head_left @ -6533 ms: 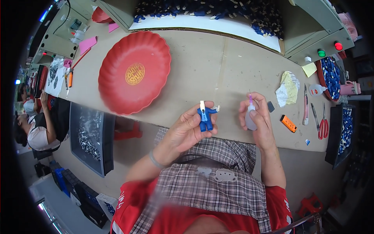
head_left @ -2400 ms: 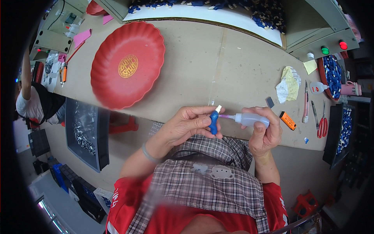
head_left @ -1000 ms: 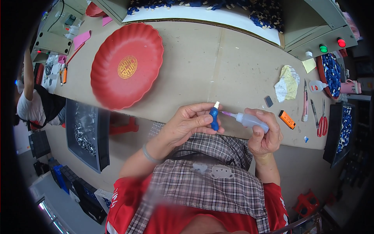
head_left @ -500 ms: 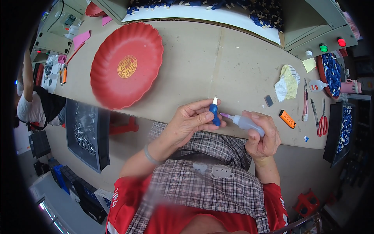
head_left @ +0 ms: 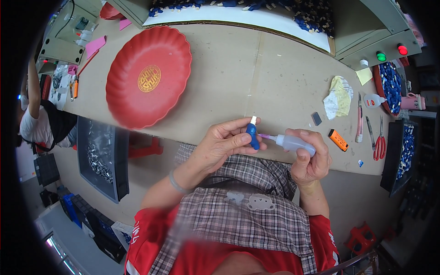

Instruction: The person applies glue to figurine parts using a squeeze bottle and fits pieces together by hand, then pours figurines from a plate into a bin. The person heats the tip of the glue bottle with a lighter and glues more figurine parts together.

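Between the fingertips and thumb of my left hand (head_left: 224, 143) is a small blue part with a cream tip (head_left: 251, 133), held upright with the tip at the top. My right hand (head_left: 313, 156) is wrapped round a translucent squeeze bottle (head_left: 297, 144), which lies almost level. Its thin purplish nozzle (head_left: 266, 136) points left and reaches the side of the blue part or stops just short of it; which, I cannot tell. Both hands are over the front edge of the workbench, above the plaid apron.
A red scalloped plate (head_left: 178, 98) stands on the workbench (head_left: 220, 68) at left. To the right lie a cloth (head_left: 338, 97), an orange lighter (head_left: 338, 140), a craft knife (head_left: 359, 119) and red-handled scissors (head_left: 379, 147). A grey bin (head_left: 120, 158) is below left; a person (head_left: 36, 123) is beyond.
The squeeze bottle has shifted slightly right and lies more level in my right hand. The blue part has turned a little in my left fingers.
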`<act>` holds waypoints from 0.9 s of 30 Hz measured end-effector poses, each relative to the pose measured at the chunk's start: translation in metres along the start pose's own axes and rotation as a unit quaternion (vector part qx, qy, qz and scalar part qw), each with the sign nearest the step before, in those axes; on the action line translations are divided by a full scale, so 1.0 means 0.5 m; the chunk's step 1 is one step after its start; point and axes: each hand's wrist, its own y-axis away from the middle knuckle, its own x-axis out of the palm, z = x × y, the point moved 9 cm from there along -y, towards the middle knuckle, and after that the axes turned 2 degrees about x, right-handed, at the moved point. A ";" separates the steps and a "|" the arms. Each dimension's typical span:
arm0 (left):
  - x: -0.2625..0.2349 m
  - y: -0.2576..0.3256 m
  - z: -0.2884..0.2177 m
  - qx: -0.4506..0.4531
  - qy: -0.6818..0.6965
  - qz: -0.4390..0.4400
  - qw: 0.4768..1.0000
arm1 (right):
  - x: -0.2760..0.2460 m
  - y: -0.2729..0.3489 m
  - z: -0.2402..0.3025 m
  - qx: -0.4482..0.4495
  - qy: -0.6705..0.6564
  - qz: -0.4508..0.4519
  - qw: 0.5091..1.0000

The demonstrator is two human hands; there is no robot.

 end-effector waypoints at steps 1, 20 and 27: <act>0.002 -0.001 0.000 -0.001 -0.002 0.000 1.000 | -0.002 0.000 -0.001 0.001 0.000 -0.002 1.000; -0.005 0.001 0.000 0.000 -0.007 -0.009 1.000 | 0.000 -0.012 0.020 -0.033 0.043 0.004 0.999; -0.007 0.003 0.005 -0.016 -0.009 -0.018 1.000 | -0.002 -0.012 0.028 -0.059 0.063 -0.011 0.996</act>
